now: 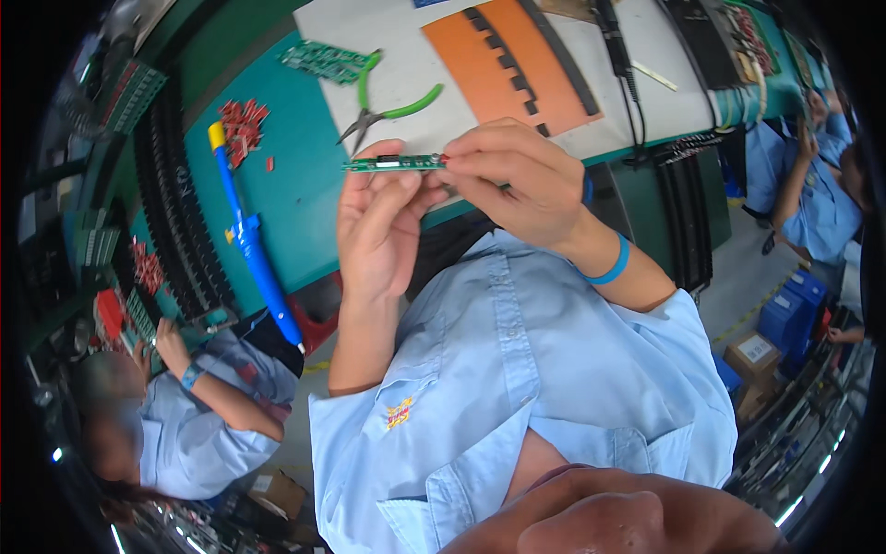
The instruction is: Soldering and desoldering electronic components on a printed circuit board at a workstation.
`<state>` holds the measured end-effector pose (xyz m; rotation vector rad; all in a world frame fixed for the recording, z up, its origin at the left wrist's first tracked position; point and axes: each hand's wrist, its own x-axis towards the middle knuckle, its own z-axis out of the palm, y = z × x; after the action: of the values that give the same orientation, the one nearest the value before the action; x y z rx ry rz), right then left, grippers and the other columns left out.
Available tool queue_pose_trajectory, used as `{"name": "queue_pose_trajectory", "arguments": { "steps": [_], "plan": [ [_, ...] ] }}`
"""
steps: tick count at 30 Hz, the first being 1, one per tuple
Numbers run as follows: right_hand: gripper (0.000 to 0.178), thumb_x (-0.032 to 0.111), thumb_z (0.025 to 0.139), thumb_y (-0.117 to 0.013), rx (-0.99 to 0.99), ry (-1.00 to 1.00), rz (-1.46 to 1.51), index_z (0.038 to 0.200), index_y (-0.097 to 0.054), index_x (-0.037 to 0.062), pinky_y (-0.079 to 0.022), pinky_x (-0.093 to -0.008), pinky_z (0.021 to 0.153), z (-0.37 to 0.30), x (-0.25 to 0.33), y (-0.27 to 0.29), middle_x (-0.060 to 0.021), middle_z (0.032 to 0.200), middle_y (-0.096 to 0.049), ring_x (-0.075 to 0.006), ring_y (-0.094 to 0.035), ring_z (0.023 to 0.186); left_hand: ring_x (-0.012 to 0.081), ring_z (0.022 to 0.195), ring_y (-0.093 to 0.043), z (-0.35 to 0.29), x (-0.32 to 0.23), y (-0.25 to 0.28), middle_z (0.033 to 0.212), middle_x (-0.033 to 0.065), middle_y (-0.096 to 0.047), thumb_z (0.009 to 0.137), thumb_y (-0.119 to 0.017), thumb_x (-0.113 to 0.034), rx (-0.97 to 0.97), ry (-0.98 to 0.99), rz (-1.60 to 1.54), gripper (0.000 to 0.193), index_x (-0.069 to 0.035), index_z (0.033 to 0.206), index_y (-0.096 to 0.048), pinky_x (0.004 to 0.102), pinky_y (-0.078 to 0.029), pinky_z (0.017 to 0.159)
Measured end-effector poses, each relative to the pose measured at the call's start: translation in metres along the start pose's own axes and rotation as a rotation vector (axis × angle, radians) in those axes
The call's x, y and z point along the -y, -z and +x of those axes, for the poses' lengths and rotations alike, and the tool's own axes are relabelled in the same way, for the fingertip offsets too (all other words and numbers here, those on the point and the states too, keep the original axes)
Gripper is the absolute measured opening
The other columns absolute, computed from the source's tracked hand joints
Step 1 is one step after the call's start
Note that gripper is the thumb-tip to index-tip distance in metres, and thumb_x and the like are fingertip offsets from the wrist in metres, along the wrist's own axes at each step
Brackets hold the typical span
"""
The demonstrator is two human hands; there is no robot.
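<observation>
A narrow green circuit board (pixel 392 163) is held up level over the bench's near edge. My left hand (pixel 378 217) grips it from below, fingers and thumb closed on its left and middle part. At the board's right end, my right hand (pixel 521 175) pinches a small red part (pixel 444 159) against the board; the fingertips hide most of it. Just beyond the board, green-handled pliers (pixel 388 106) lie with their jaws apart. A heap of small red parts (pixel 243 129) rests to the left, with one loose piece nearer me.
A blue desoldering pump (pixel 254 249) with a yellow end lies at left. More green boards (pixel 325 61) and an orange sheet (pixel 508 65) with dark strips lie on the bench. Black racks (pixel 185 212) stand at left. Co-workers in blue shirts sit at left (pixel 208 415) and right (pixel 812 175).
</observation>
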<state>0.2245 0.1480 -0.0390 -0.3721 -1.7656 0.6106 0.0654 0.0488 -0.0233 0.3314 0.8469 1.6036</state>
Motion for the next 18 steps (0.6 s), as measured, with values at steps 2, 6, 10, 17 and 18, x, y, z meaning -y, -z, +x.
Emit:
{"name": "queue_pose_trajectory", "arguments": {
  "steps": [2, 6, 10, 17, 18],
  "plan": [
    [0.018, -0.002, 0.084, -0.086, 0.041, -0.236, 0.008, 0.100, -0.078, -0.0014, -0.059, -0.0277, 0.066, 0.002, 0.003, 0.012, -0.0110, 0.099, -0.078, -0.0185, -0.074, 0.081, 0.0238, 0.102, -0.071, -0.004, 0.006, -0.008, 0.113, 0.0131, -0.071, 0.098, -0.071, 0.003, -0.047, -0.192, 0.203, 0.029, -0.003, 0.124, -0.063, 0.0368, -0.060, 0.087],
    [0.014, 0.002, 0.091, -0.083, 0.213, -0.585, 0.080, 0.104, -0.079, -0.0011, -0.059, -0.0236, 0.064, 0.009, 0.002, 0.032, -0.0097, 0.098, -0.079, -0.0115, -0.074, 0.081, 0.0249, 0.103, -0.065, -0.006, 0.009, -0.014, 0.114, 0.0134, -0.067, 0.088, -0.081, 0.006, -0.059, -0.847, 1.147, 0.036, -0.001, 0.120, -0.067, 0.0358, -0.056, 0.086],
    [0.012, 0.004, 0.092, -0.083, 0.298, -0.594, 0.112, 0.102, -0.079, -0.0015, -0.058, -0.0231, 0.064, 0.013, 0.001, 0.034, -0.0087, 0.097, -0.079, -0.0107, -0.073, 0.081, 0.0272, 0.097, -0.061, 0.006, 0.003, -0.007, 0.111, 0.0103, -0.068, 0.083, -0.084, 0.004, 0.048, -0.979, 1.544, 0.029, -0.004, 0.111, -0.077, 0.0358, -0.051, 0.076],
    [0.014, 0.007, 0.092, -0.084, 0.319, -0.698, 0.127, 0.101, -0.078, -0.0013, -0.053, -0.0220, 0.060, 0.010, 0.002, 0.035, -0.0065, 0.093, -0.078, -0.0075, -0.069, 0.074, 0.0281, 0.092, -0.061, 0.012, 0.008, -0.004, 0.104, 0.0099, -0.068, 0.085, -0.081, 0.005, 0.113, -0.942, 1.549, 0.023, -0.002, 0.106, -0.077, 0.0380, -0.051, 0.074],
    [0.016, 0.010, 0.092, -0.084, 0.294, -0.697, 0.140, 0.102, -0.078, -0.0004, -0.052, -0.0223, 0.059, 0.009, 0.001, 0.032, -0.0058, 0.091, -0.077, -0.0078, -0.068, 0.071, 0.0284, 0.091, -0.061, 0.012, 0.008, -0.004, 0.103, 0.0105, -0.068, 0.085, -0.081, 0.005, 0.111, -0.943, 1.546, 0.022, -0.001, 0.106, -0.077, 0.0386, -0.051, 0.074]
  ]
}}
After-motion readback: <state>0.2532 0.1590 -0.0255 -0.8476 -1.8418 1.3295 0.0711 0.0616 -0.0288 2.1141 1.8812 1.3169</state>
